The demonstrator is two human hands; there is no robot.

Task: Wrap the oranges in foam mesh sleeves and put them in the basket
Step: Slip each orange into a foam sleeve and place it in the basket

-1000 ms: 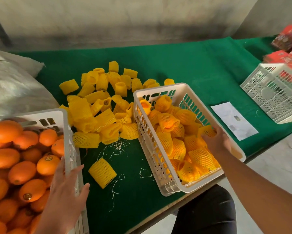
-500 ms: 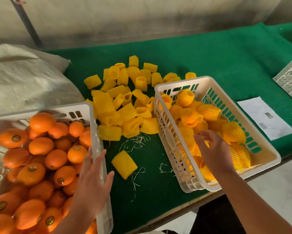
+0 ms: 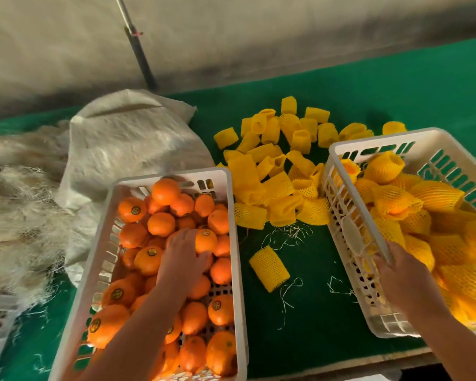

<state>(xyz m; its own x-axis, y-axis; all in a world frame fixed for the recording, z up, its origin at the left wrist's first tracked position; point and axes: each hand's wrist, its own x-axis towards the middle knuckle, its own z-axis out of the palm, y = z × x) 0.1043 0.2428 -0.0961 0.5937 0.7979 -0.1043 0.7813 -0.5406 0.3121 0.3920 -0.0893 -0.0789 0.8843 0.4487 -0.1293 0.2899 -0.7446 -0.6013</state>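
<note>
Left hand: my left hand lies palm-down on the bare oranges in the near-left crate, fingers spread over one stickered fruit; touching, not visibly curled round it.
Right hand: my right hand sits at the near-left rim of the basket; I cannot tell whether the fingers hook that rim or merely rest on it.
Wrapped fruit: sleeved oranges already fill much of the basket.
Loose sleeve: one foam mesh sleeve lies alone on the green cloth, between crate and basket, long axis running near-right to far-left.
Sleeve pile: further sleeves are heaped behind it.
Key relation: the lone sleeve lies to the right of my left hand and to the left of my right; I judge the right hand freer to fetch it while the left lifts fruit.
</note>
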